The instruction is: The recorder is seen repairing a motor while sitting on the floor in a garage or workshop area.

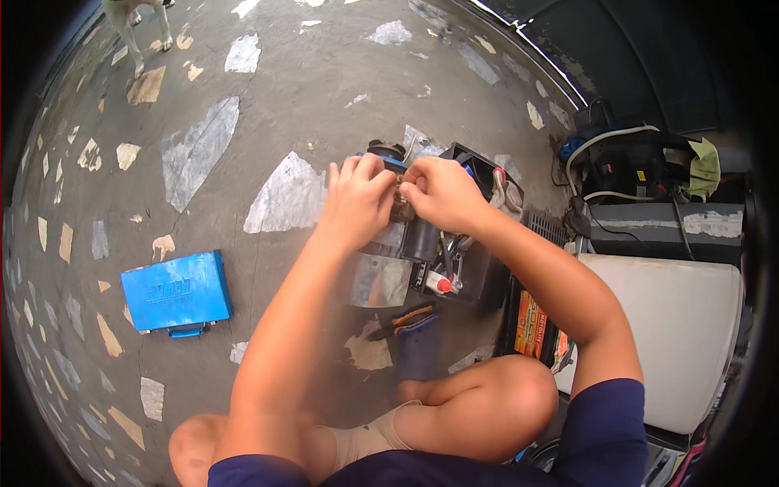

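1. Small brass-col. part (401, 200): held up btwn both hands, just off toolbox's L edge, twd its far L corner. Mostly covered by fingers; exact shape can't be told.
2. R hand (442, 193): thumb + forefinger pinched tog. on the part; other fingers curled in.
3. L hand (357, 201): fingers bent over the near side of the assembly, thumb twd the part. Tips partly hidden; can't tell if they grip or only steady.
4. Blue/blk assembly (388, 149): directly behind fingertips, blk round piece on top; lower portion hidden by hands.
5. Blk cylinder (422, 240): below R hand, beside toolbox's L edge.
6. Blk toolbox (487, 284): on floor, R of assembly, partly under R forearm. Wh bottle (439, 282) w/ red cap at its near L corner; metal wrenches (458, 272) next to bottle; greyish cloth (506, 195) at far R corner.
7. Orange-handled tool (414, 315): on floor, just off toolbox's near L corner.
8. Blue case (177, 290): closed, on floor, well L of toolbox; handle on its near edge.
9. R of toolbox: orange-labelled box (531, 325), then wh slab (657, 333). Beyond slab's far edge: blk equipment w/ pale hose (615, 132), green cloth (704, 169).
10. Floor (276, 81): grey, set w/ irregular pale stone pieces. Dog (126, 36) partly in view, far L.
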Demonstrator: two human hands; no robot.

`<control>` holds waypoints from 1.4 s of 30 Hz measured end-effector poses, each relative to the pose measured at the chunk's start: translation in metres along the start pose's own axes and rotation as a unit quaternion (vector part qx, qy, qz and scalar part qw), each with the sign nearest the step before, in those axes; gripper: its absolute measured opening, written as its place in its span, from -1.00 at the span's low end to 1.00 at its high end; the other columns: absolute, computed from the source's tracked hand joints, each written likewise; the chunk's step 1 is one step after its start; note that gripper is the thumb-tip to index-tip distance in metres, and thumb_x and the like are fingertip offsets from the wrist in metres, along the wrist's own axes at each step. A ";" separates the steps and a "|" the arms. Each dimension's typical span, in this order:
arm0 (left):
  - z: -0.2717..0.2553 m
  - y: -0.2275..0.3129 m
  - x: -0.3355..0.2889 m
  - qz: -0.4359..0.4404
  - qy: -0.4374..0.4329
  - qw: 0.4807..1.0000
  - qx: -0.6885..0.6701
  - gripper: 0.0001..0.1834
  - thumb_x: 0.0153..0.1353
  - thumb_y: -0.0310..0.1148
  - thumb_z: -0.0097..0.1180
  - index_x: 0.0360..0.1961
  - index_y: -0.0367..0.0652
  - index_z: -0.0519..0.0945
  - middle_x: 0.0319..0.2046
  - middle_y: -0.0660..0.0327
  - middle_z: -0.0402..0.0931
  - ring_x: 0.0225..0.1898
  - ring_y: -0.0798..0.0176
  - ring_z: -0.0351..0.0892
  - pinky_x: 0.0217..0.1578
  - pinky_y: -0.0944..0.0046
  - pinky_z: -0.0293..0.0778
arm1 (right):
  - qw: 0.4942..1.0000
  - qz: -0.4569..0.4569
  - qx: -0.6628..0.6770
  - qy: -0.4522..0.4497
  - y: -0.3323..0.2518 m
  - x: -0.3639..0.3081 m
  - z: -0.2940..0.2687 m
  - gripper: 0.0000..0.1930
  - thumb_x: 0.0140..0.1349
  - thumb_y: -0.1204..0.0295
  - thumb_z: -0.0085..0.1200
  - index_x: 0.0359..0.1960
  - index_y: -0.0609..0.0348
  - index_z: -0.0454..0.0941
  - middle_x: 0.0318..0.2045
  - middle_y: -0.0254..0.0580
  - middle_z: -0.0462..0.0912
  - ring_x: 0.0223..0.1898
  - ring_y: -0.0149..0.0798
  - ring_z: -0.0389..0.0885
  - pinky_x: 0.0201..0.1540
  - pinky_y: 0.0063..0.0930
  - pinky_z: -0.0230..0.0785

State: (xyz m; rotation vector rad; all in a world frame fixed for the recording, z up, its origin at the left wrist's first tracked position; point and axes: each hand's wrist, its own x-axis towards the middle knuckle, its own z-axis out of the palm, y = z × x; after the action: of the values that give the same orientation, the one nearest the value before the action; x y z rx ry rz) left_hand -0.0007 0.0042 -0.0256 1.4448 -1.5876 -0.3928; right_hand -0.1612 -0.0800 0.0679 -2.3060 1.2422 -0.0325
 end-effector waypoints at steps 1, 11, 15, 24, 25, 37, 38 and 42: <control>-0.004 0.008 0.007 0.005 -0.036 0.996 0.085 -0.87 0.25 -0.44 0.32 -0.18 -0.15 0.73 0.00 0.13 0.58 0.21 -0.09 0.51 0.22 -0.35 0.45 | 0.995 -0.088 0.032 0.048 0.011 -0.005 -0.004 -0.77 0.23 0.42 0.33 -0.13 0.28 0.74 -0.31 -0.02 0.73 -0.38 -0.10 0.72 -0.24 -0.24 0.56; -0.020 0.029 0.032 0.012 -0.170 0.956 0.240 -0.85 0.26 -0.35 0.30 -0.17 -0.08 0.77 0.00 0.13 0.52 0.16 -0.12 0.53 0.20 -0.56 0.44 | 0.959 -0.218 0.045 0.176 0.046 -0.020 0.025 -0.81 0.27 0.43 0.33 -0.09 0.05 0.77 -0.17 -0.20 0.66 -0.26 -0.02 0.77 -0.22 -0.16 0.64; -0.011 0.039 0.038 -0.042 -0.177 0.951 0.249 -0.85 0.20 -0.34 0.30 -0.27 -0.12 0.80 -0.08 0.10 0.58 0.02 -0.12 0.64 0.07 -0.43 0.53 | 0.962 -0.203 0.036 0.180 0.049 -0.017 0.034 -0.83 0.27 0.42 0.28 -0.13 0.04 0.82 -0.18 -0.22 0.65 -0.22 -0.04 0.77 -0.21 -0.14 0.65; -0.009 0.047 0.036 -0.085 -0.168 0.955 0.228 -0.86 0.17 -0.37 0.28 -0.35 -0.16 0.80 -0.24 0.04 0.66 -0.17 -0.15 0.74 -0.10 -0.25 0.58 | 0.974 -0.127 0.069 0.174 0.043 -0.016 0.043 -0.82 0.15 0.38 0.34 -0.21 0.03 0.81 -0.14 -0.17 0.59 -0.08 -0.03 0.71 -0.13 -0.09 0.62; -0.010 0.046 0.035 -0.064 -0.148 0.960 0.227 -0.87 0.14 -0.39 0.30 -0.35 -0.19 0.80 -0.29 0.08 0.67 -0.24 -0.12 0.73 -0.16 -0.09 0.62 | 0.974 -0.126 0.072 0.176 0.042 -0.016 0.043 -0.82 0.15 0.38 0.34 -0.21 0.03 0.81 -0.14 -0.17 0.59 -0.08 -0.03 0.71 -0.13 -0.09 0.62; -0.003 0.040 0.015 -0.089 -0.071 0.980 0.162 -0.89 0.22 -0.38 0.38 -0.29 -0.18 0.81 -0.39 0.11 0.63 -0.38 0.00 0.69 -0.28 0.03 0.59 | 0.994 -0.064 0.053 0.070 0.038 -0.002 0.027 -0.78 0.14 0.35 0.34 -0.17 -0.04 0.88 -0.09 -0.11 0.61 -0.03 0.00 0.72 -0.01 -0.05 0.60; -0.002 0.039 0.015 -0.090 -0.069 0.980 0.162 -0.89 0.22 -0.38 0.38 -0.29 -0.18 0.81 -0.39 0.11 0.63 -0.38 0.00 0.69 -0.28 0.03 0.59 | 0.994 -0.060 0.082 0.048 0.041 -0.001 0.024 -0.78 0.15 0.36 0.36 -0.15 -0.03 0.88 -0.09 -0.13 0.61 -0.05 -0.02 0.73 -0.01 -0.07 0.60; 0.007 0.032 0.007 -0.098 -0.018 0.988 0.117 -0.92 0.22 -0.40 0.37 -0.31 -0.15 0.79 -0.39 0.14 0.62 -0.33 0.02 0.66 -0.26 0.03 0.57 | 0.993 -0.076 0.081 0.045 0.045 -0.006 0.020 -0.73 0.19 0.36 0.41 -0.06 0.00 0.84 -0.10 -0.16 0.63 -0.13 -0.11 0.77 -0.03 -0.17 0.61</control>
State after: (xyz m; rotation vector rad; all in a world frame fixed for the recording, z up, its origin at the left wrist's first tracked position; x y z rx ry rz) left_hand -0.0253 0.0038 -0.0025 1.7914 -1.5653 -0.3573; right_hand -0.1940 -0.0871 0.0316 -2.2734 1.0628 -0.2826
